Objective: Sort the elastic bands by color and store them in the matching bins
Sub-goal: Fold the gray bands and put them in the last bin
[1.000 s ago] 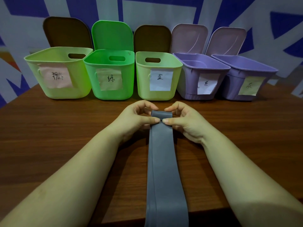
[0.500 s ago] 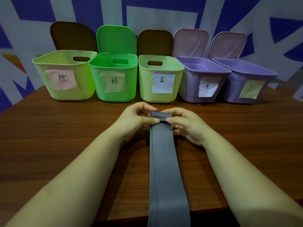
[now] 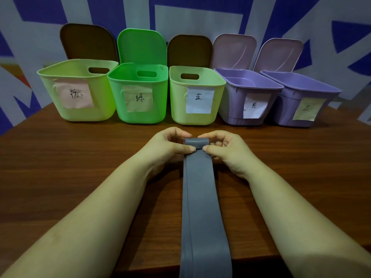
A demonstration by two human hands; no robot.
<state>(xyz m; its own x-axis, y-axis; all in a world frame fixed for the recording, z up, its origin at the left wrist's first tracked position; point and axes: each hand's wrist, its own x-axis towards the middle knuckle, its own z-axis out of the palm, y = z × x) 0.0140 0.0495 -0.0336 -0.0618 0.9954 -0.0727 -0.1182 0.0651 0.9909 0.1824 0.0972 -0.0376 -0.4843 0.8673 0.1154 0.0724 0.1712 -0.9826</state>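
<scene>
A long grey elastic band point(image 3: 200, 197) lies flat down the middle of the wooden table point(image 3: 60, 167) and hangs over its near edge. Its far end is rolled into a small coil. My left hand point(image 3: 166, 147) pinches the coil's left side and my right hand point(image 3: 224, 149) pinches its right side. Behind stand five open bins with paper labels: a pale yellow-green bin point(image 3: 80, 77), a bright green bin point(image 3: 138, 115), another pale yellow-green bin point(image 3: 176, 109), a purple bin point(image 3: 230, 105) and a second purple bin point(image 3: 285, 109) at the far right.
Each bin's lid stands upright behind it against a blue and white patterned wall. Bare table stretches to the left and right of my arms. The table's near edge runs just below my forearms.
The rolled coil at the band's far end has grown a little as both hands turn it toward me. The view has tilted down slightly.
</scene>
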